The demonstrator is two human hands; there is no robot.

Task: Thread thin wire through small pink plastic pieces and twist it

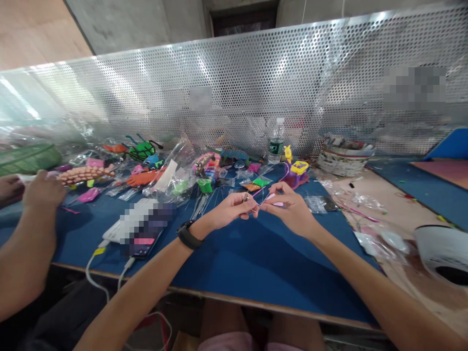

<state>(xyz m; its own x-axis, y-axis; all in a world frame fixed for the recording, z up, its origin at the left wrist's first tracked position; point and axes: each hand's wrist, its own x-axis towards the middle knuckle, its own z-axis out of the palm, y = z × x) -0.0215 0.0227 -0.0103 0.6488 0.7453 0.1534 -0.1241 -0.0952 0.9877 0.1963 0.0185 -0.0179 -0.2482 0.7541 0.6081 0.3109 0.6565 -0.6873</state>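
My left hand point(237, 210), with a black band at the wrist, is pinched above the blue table mat point(219, 263). A thin pale strand like wire runs between its fingertips and my right hand point(290, 209). Thumb and fingers of the right hand close around a small light-pink piece point(275, 199) that looks like soft clay, partly covered by the fingers. The two hands almost touch. Just beyond them lie small packets of orange clay point(252, 186) and green clay point(261, 182). A purple and yellow figure point(298, 170) stands behind my right hand.
A white power bank point(127, 219) and a phone point(151, 234) with cables lie left. Clay animals, bags and a water bottle point(276, 141) line the perforated metal screen point(237, 83). A co-worker's hands point(42, 190) are far left. Right are a paper-covered basket point(343, 156) and white roll point(442, 248).
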